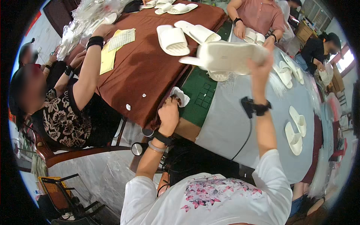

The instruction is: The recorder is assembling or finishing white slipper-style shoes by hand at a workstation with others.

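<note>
My right hand is raised over the table and grips a pair of white slippers held flat in the air. My left hand rests at the table's near edge, closed on a crumpled piece of white wrapping. A black wrist device with a cable is strapped on my right wrist. My left wrist carries a black band and a bracelet.
Two loose white slippers lie on the brown tablecloth. A green mat and a grey cover lie in front. More slippers lie at right. Seated people work at left and across.
</note>
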`<state>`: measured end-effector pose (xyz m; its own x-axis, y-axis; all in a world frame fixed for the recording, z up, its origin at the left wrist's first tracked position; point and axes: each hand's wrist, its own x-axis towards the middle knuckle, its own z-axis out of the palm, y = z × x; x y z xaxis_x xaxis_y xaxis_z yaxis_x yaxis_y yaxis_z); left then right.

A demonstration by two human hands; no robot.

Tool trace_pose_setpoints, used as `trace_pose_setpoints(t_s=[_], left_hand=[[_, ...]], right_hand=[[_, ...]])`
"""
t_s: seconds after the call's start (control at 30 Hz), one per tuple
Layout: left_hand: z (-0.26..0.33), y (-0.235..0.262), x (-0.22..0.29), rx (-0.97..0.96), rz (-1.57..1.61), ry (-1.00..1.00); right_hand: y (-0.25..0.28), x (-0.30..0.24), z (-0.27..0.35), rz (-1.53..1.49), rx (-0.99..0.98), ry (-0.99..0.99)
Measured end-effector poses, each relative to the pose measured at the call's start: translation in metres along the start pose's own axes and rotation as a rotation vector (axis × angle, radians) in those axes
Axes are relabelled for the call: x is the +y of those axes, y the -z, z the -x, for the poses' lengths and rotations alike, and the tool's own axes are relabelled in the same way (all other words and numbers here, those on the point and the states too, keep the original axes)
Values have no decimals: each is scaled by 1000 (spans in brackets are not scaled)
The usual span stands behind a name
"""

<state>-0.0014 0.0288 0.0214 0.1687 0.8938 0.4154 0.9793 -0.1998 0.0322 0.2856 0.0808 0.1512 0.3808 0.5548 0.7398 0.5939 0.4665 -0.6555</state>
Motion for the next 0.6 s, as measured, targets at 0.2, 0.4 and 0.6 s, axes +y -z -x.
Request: trace_pose_setpoints(t_s=[0.2,0.4,0.6], left_hand=[[-3,21,4,8,195,147],[-64,78,35,51,385,-137],[-220,40,8,51,243,-60]], right_hand=[[204,-8,-3,486,571,14],[443,71,50,1196,814,-299],[420,95,97,1601,308,-313]])
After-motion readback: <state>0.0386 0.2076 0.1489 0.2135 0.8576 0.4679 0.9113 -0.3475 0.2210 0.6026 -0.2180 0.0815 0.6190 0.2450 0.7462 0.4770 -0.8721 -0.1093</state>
